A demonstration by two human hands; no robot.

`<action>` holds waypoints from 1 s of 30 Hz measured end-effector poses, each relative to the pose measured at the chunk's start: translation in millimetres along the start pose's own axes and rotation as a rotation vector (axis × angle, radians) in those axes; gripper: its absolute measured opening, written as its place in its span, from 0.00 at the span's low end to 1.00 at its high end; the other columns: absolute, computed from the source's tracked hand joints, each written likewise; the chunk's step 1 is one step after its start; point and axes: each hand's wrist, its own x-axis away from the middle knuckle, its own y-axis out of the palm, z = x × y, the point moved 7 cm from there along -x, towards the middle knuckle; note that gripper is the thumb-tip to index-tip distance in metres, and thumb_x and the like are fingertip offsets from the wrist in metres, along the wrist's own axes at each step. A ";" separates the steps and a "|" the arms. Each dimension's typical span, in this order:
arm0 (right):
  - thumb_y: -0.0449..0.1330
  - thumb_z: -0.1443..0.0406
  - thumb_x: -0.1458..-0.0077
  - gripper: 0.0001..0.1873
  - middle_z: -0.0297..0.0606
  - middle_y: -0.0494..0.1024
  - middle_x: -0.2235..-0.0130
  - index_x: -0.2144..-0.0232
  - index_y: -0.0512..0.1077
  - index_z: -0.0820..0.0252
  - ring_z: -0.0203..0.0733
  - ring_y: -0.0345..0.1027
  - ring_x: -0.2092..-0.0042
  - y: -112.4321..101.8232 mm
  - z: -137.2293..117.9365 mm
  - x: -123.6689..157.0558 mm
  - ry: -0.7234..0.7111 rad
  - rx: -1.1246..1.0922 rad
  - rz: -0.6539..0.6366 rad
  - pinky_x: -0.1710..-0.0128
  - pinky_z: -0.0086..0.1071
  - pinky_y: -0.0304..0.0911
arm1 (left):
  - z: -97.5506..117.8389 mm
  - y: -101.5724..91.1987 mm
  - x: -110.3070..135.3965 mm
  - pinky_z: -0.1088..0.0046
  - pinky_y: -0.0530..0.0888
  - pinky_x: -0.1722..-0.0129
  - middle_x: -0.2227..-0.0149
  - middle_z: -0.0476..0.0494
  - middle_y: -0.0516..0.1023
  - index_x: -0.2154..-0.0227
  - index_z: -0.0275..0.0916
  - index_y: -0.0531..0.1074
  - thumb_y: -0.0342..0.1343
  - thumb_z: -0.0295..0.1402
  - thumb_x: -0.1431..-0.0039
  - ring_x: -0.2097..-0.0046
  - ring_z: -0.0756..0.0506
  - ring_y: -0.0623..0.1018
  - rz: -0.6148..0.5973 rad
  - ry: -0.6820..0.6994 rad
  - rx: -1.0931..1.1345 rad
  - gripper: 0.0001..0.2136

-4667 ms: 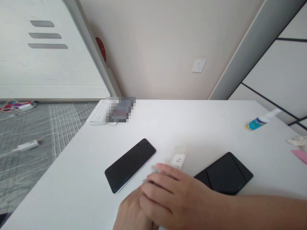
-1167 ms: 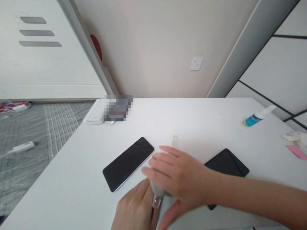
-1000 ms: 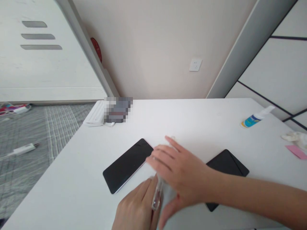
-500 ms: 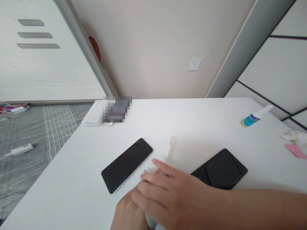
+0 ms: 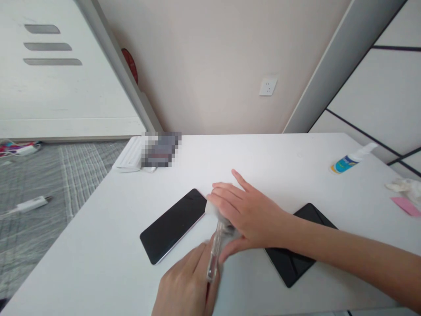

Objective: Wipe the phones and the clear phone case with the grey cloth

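Observation:
On the white table (image 5: 108, 245), my left hand (image 5: 184, 289) holds the near end of a clear phone case (image 5: 213, 259) that stands on its edge. My right hand (image 5: 245, 210) presses a small white cloth (image 5: 212, 210) against the far part of that case. A black phone (image 5: 174, 224) lies screen up just to the left of both hands. A black folding stand (image 5: 296, 259) lies flat under my right forearm.
A blue-labelled spray bottle (image 5: 351, 160) lies at the far right, with crumpled white paper (image 5: 403, 188) and a pink slip (image 5: 406, 205) beside it. A white box (image 5: 130, 156) sits at the table's far left corner. A charger (image 5: 31, 203) lies on the grey carpet.
My right hand with the cloth has slid away from me along the case, after drawing back toward me half a second ago. The left hand has kept its hold on the case.

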 end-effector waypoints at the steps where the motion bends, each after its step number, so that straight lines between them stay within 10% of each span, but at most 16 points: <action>1: 0.47 0.35 0.38 0.48 0.57 0.73 0.42 0.41 0.65 0.75 0.59 0.61 0.35 -0.2 1.4 0.3 0.003 0.000 -0.004 0.28 0.57 0.32 | -0.2 -0.3 -0.2 0.75 0.73 0.78 0.73 0.52 0.78 0.57 0.41 0.71 0.44 0.34 0.29 0.75 0.48 0.81 0.001 0.000 0.003 0.10; 5: 0.51 0.41 0.35 0.42 0.52 0.72 0.39 0.39 0.63 0.74 0.54 0.56 0.32 0.1 -15.9 4.0 -0.176 -0.027 -0.033 0.26 0.51 0.33 | 0.1 -3.4 2.5 0.73 0.69 0.82 0.79 0.51 0.73 0.74 0.44 0.66 0.41 0.33 0.29 0.79 0.47 0.77 0.045 0.030 -0.046 0.16; 10: 0.47 0.35 0.38 0.47 0.57 0.75 0.43 0.44 0.67 0.75 0.59 0.63 0.37 -1.8 1.7 1.9 0.010 0.017 0.012 0.27 0.55 0.36 | -1.3 0.8 4.3 0.75 0.72 0.78 0.71 0.49 0.79 0.58 0.40 0.71 0.46 0.33 0.30 0.72 0.47 0.81 -0.027 -0.010 -0.001 0.09; 15: 0.52 0.56 0.31 0.20 0.46 0.78 0.48 0.49 0.71 0.68 0.49 0.69 0.44 -3.1 -28.0 3.6 -0.194 -0.003 0.051 0.27 0.47 0.36 | 0.4 -3.3 3.3 0.74 0.70 0.81 0.77 0.49 0.76 0.73 0.43 0.66 0.44 0.25 0.37 0.77 0.46 0.79 0.034 0.008 -0.027 0.11; 21: 0.46 0.34 0.39 0.38 0.40 0.77 0.65 0.64 0.72 0.63 0.46 0.70 0.64 -2.4 -5.5 -0.7 0.014 -0.031 -0.006 0.29 0.50 0.42 | -0.1 1.4 0.3 0.73 0.75 0.76 0.69 0.47 0.80 0.63 0.41 0.70 0.48 0.26 0.37 0.71 0.45 0.82 -0.048 0.008 0.021 0.07; 25: 0.46 0.38 0.35 0.36 0.41 0.78 0.63 0.58 0.73 0.65 0.45 0.70 0.64 1.1 -14.8 1.5 -0.119 -0.061 0.007 0.32 0.47 0.52 | -0.1 2.2 0.5 0.71 0.73 0.79 0.74 0.48 0.76 0.72 0.43 0.68 0.48 0.25 0.41 0.75 0.45 0.79 -0.034 0.018 0.012 0.08; 30: 0.44 0.31 0.41 0.47 0.47 0.80 0.58 0.53 0.73 0.68 0.51 0.73 0.55 -3.1 7.2 1.4 0.087 -0.024 0.042 0.33 0.50 0.53 | -2.5 6.4 2.6 0.71 0.77 0.73 0.66 0.46 0.81 0.54 0.38 0.71 0.48 0.26 0.37 0.69 0.45 0.83 -0.046 0.016 -0.018 0.12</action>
